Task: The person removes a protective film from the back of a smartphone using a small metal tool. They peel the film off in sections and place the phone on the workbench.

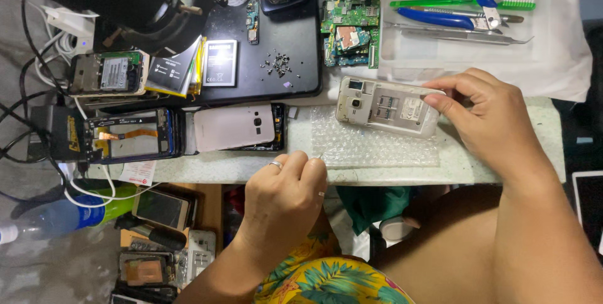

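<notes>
Just one view here, shot from head height, looking almost straight down onto the front edge of a cluttered workbench [502,166]. Pretty close in: both forearms fill the bottom, lap and floor showing underneath, far bench edge cut off.

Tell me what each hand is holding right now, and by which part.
The right hand grips the opened white phone by its right end. The left hand pinches something thin at its fingertips, too small to identify.

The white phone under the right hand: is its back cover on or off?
Off: the white phone shows its bare camera module and card slots, steadied by the right hand.
</notes>
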